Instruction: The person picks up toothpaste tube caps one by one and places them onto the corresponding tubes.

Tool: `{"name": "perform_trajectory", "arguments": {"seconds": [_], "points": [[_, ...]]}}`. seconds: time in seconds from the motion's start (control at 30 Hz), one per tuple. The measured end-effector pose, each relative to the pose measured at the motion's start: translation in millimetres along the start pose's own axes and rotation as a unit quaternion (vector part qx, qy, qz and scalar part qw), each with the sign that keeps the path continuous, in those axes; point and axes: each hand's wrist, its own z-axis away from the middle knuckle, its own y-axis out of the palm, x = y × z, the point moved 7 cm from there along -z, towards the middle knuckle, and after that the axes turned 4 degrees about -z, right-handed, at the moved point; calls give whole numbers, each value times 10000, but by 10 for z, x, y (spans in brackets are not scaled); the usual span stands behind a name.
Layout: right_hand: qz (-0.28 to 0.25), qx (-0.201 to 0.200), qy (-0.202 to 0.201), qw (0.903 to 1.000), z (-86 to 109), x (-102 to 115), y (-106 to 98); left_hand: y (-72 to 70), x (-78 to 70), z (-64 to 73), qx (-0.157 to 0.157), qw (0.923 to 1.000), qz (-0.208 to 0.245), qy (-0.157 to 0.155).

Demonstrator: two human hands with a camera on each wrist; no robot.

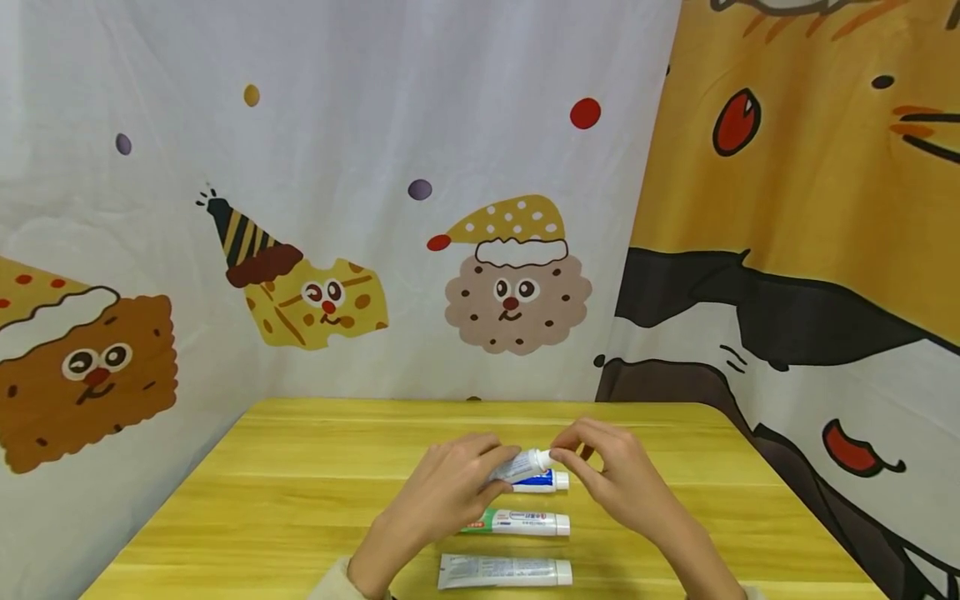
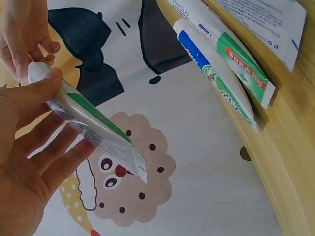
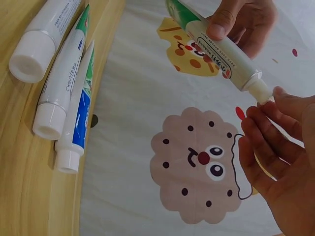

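Note:
My left hand [image 1: 448,483] grips a white and green toothpaste tube [image 2: 93,115] between thumb and fingers, raised above the table. The tube slants, its flat crimped end away from the right hand. At its other end, the thumb and index fingertip of my right hand [image 3: 290,142] pinch the edge of the white cap [image 3: 260,91]. That hand's other fingers are spread and hold nothing. Below the hands lie more tubes: a blue and white one [image 1: 542,481] partly hidden behind the held tube, a green and white one [image 1: 525,522], and a mostly white one [image 1: 502,572] nearest me.
The three tubes lie in a row on the yellow wood-grain table [image 1: 300,500], capped ends to the right. A white curtain [image 1: 337,125] with cartoon cookies hangs behind the table's far edge. An orange patterned cloth [image 1: 817,192] hangs at the right.

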Motion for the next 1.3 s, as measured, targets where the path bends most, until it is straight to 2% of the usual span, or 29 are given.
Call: {"name": "perform_trajectory", "arguments": {"seconds": [0.17, 0.33, 0.47, 0.83, 1.3], "points": [[-190, 100, -213, 9995, -2, 33, -10, -5, 5, 11, -26, 10000, -6, 12], [-365, 123, -766, 9963, 1, 129, -56, 3, 2, 1, -15, 9999, 100, 49], [-430, 156, -998, 9940, 2, 165, -70, 6, 5, 0, 17, 9999, 167, 34], [-462, 39, -1180, 9919, 6, 161, -64, 12, -3, -5, 56, 9999, 154, 38], [-330, 70, -987, 9945, 15, 123, -46, 9, -13, -1, -36, 9998, 165, 94]]}}
